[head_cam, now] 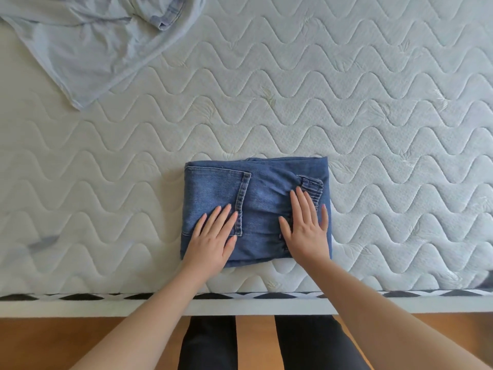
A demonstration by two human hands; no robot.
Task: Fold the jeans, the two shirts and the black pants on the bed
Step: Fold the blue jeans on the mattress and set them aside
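The blue jeans lie folded into a compact rectangle near the front edge of the bed, back pocket facing up. My left hand lies flat on the jeans' left half over the pocket, fingers straight. On the right half, next to the waistband, my right hand presses flat with its fingers spread. A light blue shirt lies crumpled and unfolded at the bed's far left corner, with a bit of pale denim-like cloth on top of it. The second shirt and the black pants are not in view.
The white quilted mattress stretches wide around the jeans. Its front edge runs across the bottom, with wooden floor below and my legs in dark trousers standing against it. A dark patch shows at the far right edge.
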